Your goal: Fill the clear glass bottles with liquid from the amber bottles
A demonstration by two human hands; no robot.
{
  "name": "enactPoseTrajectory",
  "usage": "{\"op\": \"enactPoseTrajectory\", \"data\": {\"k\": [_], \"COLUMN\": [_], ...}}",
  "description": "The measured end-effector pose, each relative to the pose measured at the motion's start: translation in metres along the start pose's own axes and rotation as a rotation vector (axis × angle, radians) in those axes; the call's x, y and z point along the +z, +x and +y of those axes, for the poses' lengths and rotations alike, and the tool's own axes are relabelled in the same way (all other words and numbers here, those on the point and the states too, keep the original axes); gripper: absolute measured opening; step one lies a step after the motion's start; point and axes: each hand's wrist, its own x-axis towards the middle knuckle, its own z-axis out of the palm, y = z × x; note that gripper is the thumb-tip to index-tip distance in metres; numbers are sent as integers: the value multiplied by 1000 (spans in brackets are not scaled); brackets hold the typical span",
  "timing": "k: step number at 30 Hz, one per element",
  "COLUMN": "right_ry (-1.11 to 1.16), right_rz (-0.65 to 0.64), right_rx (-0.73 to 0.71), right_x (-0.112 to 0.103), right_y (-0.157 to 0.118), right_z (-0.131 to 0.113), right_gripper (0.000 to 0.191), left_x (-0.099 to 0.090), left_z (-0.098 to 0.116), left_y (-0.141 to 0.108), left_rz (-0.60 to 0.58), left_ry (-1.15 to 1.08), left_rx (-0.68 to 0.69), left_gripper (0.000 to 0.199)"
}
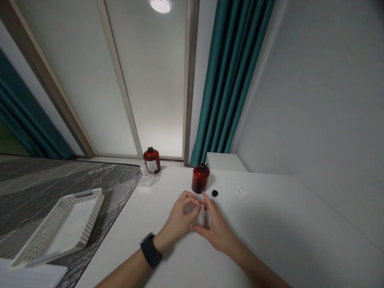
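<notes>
A small clear container (200, 218) stands on the white table (270, 248) between my hands, partly hidden by fingers. My left hand (182, 213) is closed in a pinch over its upper left side; whatever sits between those fingertips is hidden. Curved around the right side, my right hand (216, 227) steadies the container with thumb and fingers. Just beyond my fingers is a dark red-brown bottle (199, 180) with its neck uncovered. A black cap (215, 193) lies to the right of that bottle. Farther right rests a slim clear tube (239, 189), perhaps a dropper.
Near the table's far left corner stands another red-brown bottle (152, 161), labelled and black-capped, beside a clear box (145, 180) with clear items. A white perforated basket (63, 228) is left of the table. Behind the far edge are a white cabinet (226, 161) and teal curtain (231, 80).
</notes>
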Motion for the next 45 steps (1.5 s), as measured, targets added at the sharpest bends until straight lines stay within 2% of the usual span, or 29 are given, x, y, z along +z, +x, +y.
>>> {"op": "enactPoseTrajectory", "data": {"k": [3, 7, 9, 11, 14, 17, 19, 22, 26, 31, 38, 45], "right_ry": [22, 36, 36, 39, 35, 4, -4, -29, -158, -401, -563, -729], "right_rz": [-23, -58, -70, -85, -112, -169, -177, -55, 121, 208, 240, 503], "right_rx": [19, 46, 52, 54, 29, -59, -108, -102, -128, -167, -160, 3], "right_x": [-3, -8, -10, -12, -17, -28, -36, -44, -49, -68, -84, -106], "right_y": [-2, -4, -5, -6, -8, -10, -11, -8, 2, 15, 23, 32], "right_z": [-1, -2, -2, -2, -2, -2, 0, 6, 18, 40, 65, 86], "right_gripper": [102, 101, 100, 97, 95, 95, 85, 60, 44, 38, 31, 25], "left_x": [-14, -35, -42, -48, -52, -54, -55, -59, -63, -64, -63, -58], "left_z": [-1, -2, -1, 1, 3, 2, 1, -1, -1, 2, -5, -2], "left_y": [3, 4, 2, -1, -5, -7, -7, -5, -4, -3, -3, -4], "left_rz": [-3, -28, -97, -233, -388, -424, -439, -433, -436, -473, -484, -495], "left_ry": [-67, -23, 30, 86, 165, 211, 238, 313, 399, 405, 412, 408], "left_rx": [9, 40, 64, 88, 70, 13, -15, -36, -39, -11, 10, -10], "left_gripper": [14, 23, 19, 13, 47, 60, 65, 69, 70, 57, 51, 45]}}
